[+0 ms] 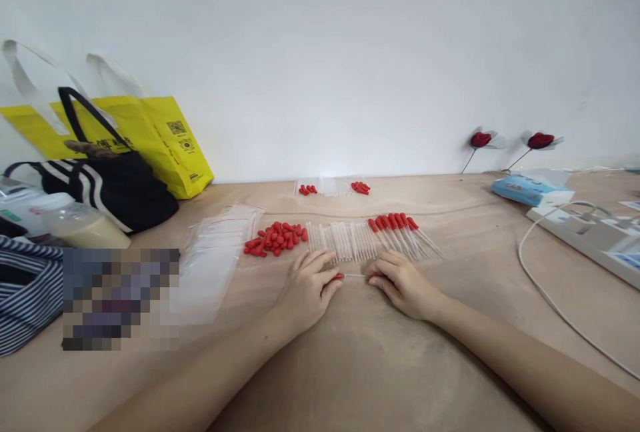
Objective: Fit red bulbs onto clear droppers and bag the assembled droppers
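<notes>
Left hand, fingers half curled, pinches a red cap between thumb and forefinger, a thin clear tube running from it toward three o'clock into the right hand's closed fingertip pinch, loose red caps lying at ten o'clock, bare tubes at twelve.

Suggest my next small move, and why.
Probably press the clear tube and red bulb firmly together: your left hand holds the bulb, your right hand the tube, lined up end to end, and joined pieces lie behind. How far they're seated is unclear.
</notes>
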Demonstrator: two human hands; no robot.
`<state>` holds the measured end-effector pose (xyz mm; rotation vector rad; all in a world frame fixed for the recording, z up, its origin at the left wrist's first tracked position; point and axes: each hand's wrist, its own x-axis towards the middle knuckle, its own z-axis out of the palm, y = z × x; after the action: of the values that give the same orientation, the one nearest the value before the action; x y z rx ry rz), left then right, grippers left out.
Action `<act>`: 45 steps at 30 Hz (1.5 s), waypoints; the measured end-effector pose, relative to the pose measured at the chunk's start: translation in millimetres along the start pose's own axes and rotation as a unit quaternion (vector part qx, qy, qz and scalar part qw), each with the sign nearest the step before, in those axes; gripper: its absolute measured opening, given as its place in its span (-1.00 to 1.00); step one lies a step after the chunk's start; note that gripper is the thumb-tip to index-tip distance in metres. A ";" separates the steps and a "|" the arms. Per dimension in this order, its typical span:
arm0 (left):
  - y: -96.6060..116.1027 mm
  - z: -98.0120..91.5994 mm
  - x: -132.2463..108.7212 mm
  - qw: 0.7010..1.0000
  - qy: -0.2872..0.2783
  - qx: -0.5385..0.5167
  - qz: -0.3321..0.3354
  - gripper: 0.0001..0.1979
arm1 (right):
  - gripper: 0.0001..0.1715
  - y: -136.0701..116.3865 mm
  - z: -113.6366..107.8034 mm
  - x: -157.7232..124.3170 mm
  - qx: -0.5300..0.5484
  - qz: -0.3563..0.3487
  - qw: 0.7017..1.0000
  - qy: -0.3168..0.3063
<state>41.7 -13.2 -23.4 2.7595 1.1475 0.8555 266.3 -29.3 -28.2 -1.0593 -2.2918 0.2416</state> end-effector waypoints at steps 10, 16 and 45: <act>5.8 -6.2 -0.3 0.999 -0.004 -0.035 -0.006 -0.84 | -0.67 -13.4 7.9 1.9 -0.110 -0.084 0.986 0.091; 6.3 -6.0 0.1 0.999 0.011 -0.037 -0.003 -0.88 | -0.69 -17.7 11.7 3.1 -0.123 -0.096 0.985 0.077; 4.7 -5.2 -3.8 0.987 0.085 -0.076 0.111 -0.84 | -0.73 -24.3 5.6 8.2 -0.108 -0.190 0.971 0.100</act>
<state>39.9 -20.0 -19.8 2.7659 0.7646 1.1668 243.4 -38.9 -19.5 -0.6856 -2.3131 -0.2636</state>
